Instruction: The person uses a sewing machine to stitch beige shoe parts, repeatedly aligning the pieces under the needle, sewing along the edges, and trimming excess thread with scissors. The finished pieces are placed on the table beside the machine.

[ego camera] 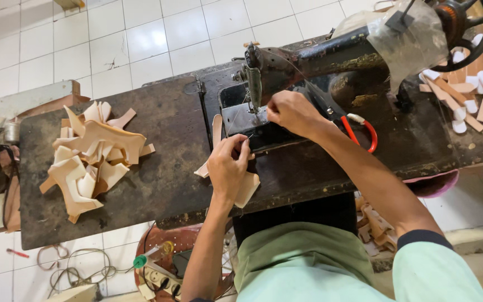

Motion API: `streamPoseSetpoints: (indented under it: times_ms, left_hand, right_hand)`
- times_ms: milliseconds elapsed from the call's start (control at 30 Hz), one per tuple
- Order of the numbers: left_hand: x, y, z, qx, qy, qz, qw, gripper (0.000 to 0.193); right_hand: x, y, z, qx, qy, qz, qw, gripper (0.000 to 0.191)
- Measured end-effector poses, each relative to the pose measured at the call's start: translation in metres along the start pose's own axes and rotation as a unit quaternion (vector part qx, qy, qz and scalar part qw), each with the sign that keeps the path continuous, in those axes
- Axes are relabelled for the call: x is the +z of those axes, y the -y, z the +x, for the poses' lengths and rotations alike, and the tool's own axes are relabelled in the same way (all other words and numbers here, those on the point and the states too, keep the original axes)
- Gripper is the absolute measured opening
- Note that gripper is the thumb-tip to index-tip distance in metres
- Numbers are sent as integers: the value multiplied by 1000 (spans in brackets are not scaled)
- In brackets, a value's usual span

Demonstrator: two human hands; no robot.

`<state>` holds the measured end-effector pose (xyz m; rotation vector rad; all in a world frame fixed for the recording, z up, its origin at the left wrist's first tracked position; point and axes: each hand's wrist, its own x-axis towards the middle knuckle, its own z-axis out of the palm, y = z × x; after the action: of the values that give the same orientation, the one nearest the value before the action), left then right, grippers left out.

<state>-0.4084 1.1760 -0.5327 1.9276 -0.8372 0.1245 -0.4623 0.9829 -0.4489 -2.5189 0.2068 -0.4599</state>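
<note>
Here we are at the old black sewing machine (320,61), bolted into a dark, worn table (157,168). The left hand (227,165) lies on a tan leather cut piece (217,130) just in front of the needle area (254,103), fingers pressed together with thumb and forefinger pinching what looks like a thread end or the edge of the piece; it is too fine to tell which. More of the same tan leather shows under the palm, hanging over the table's near edge. The right hand (293,113) sits right beside the presser foot, fingers curled down onto the machine bed; whether they pinch thread or simply press on the bed I cannot tell.

My read: this is the setting-up step, the piece being lined up or the thread drawn clear at the needle, with stitching not under way yet. The next move would call for the leather to lie flat and square under the foot, both hands steadying it close to the needle but clear of its path.

Left of the machine, well apart, lies a loose heap of cut leather pieces (93,156). Red-handled scissors (361,131) lie just right of the right wrist, on the machine's front side. Beyond the machine's wheel end, more strips (468,89) are piled. Cables trail on the tiled floor (74,271) below.
</note>
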Motion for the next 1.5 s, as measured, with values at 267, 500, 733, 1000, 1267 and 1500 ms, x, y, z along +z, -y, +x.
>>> streamPoseSetpoints:
  times_ms: [267, 500, 733, 1000, 1267, 1500]
  left_hand:
    - [-3, -2, 0, 47, -5, 29, 998, 9]
    - [-1, 1, -1, 34, 7, 38, 999, 9]
    - [-1, 5, 3, 43, 7, 30, 999, 10]
    - [-1, 4, 0, 49, -6, 44, 998, 10]
    - [-1, 7, -1, 47, -6, 53, 997, 9]
    - [0, 9, -3, 52, 0, 77, 996, 10]
  right_hand:
    - [-2, -9, -5, -71, -63, -11, 995, 16]
    - [4, -13, -8, -103, -81, -21, 991, 13]
    - [5, -21, -14, -91, -83, -60, 991, 18]
    - [6, -30, -27, -102, -105, -123, 982, 18]
    - [5, -36, -33, -95, -102, 31, 990, 6]
    - [8, -45, -51, 6, -87, 94, 992, 5]
